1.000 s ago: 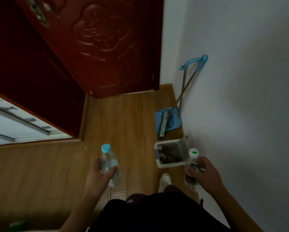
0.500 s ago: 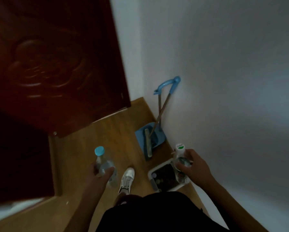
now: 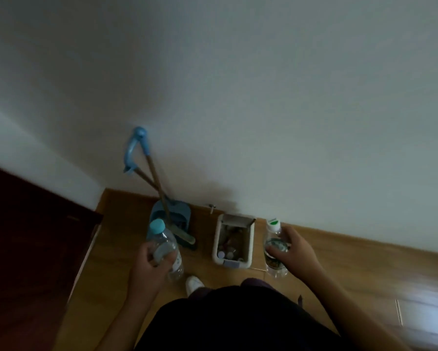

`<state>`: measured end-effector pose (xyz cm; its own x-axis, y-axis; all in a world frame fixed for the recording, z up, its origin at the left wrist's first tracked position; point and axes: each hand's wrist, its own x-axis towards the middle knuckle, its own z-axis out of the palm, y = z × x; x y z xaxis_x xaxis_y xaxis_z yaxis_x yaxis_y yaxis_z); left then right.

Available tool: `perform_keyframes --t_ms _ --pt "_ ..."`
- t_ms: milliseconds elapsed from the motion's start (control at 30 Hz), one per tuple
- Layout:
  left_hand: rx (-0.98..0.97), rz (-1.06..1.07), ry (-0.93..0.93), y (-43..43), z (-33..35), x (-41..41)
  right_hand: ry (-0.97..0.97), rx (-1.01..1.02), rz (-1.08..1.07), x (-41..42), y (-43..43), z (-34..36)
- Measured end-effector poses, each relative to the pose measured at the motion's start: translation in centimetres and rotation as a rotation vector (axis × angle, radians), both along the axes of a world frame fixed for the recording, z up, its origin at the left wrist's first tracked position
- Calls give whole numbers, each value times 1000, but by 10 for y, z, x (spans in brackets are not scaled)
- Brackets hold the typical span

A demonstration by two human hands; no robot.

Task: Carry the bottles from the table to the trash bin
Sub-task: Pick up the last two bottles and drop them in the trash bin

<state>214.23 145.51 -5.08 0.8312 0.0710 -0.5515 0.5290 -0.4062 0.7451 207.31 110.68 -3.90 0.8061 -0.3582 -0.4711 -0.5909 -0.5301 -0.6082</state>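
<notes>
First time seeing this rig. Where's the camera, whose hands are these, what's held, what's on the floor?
There is no machine here. A person wears one wide-angle camera on the head, and it looks down at their own two bare hands. The left hand grips a blue-capped bottle. The right hand grips a white-capped bottle. On the wooden floor, against the white wall, stands an open trash bin with rubbish inside; in the view it sits between the two hands. To its left a blue dustpan and a broom lean on the wall.
</notes>
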Motion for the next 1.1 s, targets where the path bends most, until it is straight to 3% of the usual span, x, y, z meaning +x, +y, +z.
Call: perform_keyframes --t_ms 333,533,900,1100 --pt "39 -252 6 -35 -2 2 -62 46 -110 -29 8 -30" --pt "93 -262 2 -41 -33 -3 -28 63 -151 -12 20 -83" --pt "104 -295 121 -47 -228 24 -29 210 -390 40 44 -276" --pt "117 -313 54 -54 -318 49 -37 246 -498 76 60 -388"
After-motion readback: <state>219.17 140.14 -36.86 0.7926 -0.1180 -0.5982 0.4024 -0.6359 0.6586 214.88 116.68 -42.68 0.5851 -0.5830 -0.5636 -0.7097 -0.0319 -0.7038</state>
